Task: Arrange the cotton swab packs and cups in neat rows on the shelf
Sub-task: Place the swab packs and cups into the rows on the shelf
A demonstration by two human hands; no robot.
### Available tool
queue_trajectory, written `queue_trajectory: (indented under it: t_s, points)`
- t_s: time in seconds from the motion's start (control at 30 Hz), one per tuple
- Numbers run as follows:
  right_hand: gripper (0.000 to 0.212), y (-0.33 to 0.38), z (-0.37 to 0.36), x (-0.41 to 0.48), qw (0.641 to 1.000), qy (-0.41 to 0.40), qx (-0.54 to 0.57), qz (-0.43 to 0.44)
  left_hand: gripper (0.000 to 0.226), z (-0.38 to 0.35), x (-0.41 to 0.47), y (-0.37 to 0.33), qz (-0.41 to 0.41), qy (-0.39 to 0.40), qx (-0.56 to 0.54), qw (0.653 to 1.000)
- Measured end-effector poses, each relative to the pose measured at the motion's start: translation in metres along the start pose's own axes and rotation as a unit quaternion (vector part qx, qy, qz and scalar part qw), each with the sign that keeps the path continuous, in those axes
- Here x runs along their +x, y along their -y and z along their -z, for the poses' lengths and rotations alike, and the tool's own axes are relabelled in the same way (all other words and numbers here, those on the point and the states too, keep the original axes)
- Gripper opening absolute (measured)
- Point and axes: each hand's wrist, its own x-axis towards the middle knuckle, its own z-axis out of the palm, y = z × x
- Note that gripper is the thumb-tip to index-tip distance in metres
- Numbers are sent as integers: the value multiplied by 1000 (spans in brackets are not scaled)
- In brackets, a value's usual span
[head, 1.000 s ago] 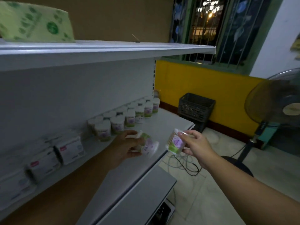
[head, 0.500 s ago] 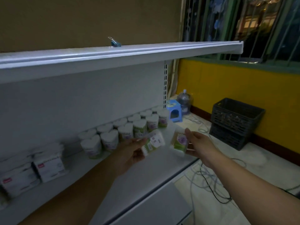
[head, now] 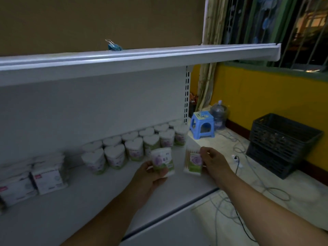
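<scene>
Two hands reach in over the front of the lower shelf (head: 88, 201), each with a swab pack. The left hand (head: 149, 178) cups the left pack (head: 162, 161) from below, thumb and fingers curled round its bottom edge, label facing up. The right hand (head: 214, 163) pinches the right pack (head: 193, 161) by its side, with the wooden sticks showing through the clear top. The two packs are near each other but apart. Whether either touches the shelf I cannot tell.

Just behind them stand the cups (head: 134, 150), heart-topped, in two rows along the back wall. Farther left, white packs (head: 48, 178) sit stacked, blurred in the dim light.

The risks, as I judge them, come from crowding and from the edge. The left pack hangs just in front of the front row of cups, so a push too far back could nudge a cup out of line or tip it into its neighbours. The right pack sits close to the shelf's right end, held only by a side pinch. A loose release there could drop it to the floor, among the cables (head: 248, 174). Poor light makes judging the row line harder.

Beyond stand a blue stool (head: 202, 126) and a black crate (head: 280, 144).
</scene>
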Motion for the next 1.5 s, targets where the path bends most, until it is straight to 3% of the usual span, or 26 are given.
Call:
queue_trajectory:
  t_s: [0.1, 0.2, 0.37, 0.5, 0.63, 0.77, 0.87, 1.0, 1.2, 1.5]
  points:
    - [11, -1, -2, 2, 999, -5, -21, 25, 50, 4, 0, 4, -30, -15, 4, 999]
    - [31, -5, -5, 0, 997, -39, -38, 48, 42, -2, -1, 8, -67, -74, 76, 992]
    - [43, 2, -5, 10, 986, -88, -81, 115, 47, -28, 12, 16, -118, -142, 231, 955]
    - [46, -2, -4, 29, 983, -6, -101, 153, 52, -40, 37, 23, -156, -173, 329, 915]
    - [79, -9, -3, 45, 973, 63, -151, 162, 58, -42, 53, 28, -173, -201, 397, 878]
    - [68, -13, -2, 47, 960, 97, -209, 159, 64, -41, 59, 33, -179, -227, 445, 847]
    - [66, -18, -8, 49, 950, 77, -235, 189, 72, -42, 60, 35, -194, -223, 468, 833]
    - [68, -25, -15, 53, 943, 41, -257, 208, 75, -40, 61, 36, -197, -225, 456, 838]
    - [51, -28, -11, 59, 946, 23, -279, 165, 55, -38, 62, 37, -197, -227, 449, 842]
    - [52, -19, -16, 51, 943, 20, -285, 168, 59, -36, 65, 38, -206, -236, 445, 839]
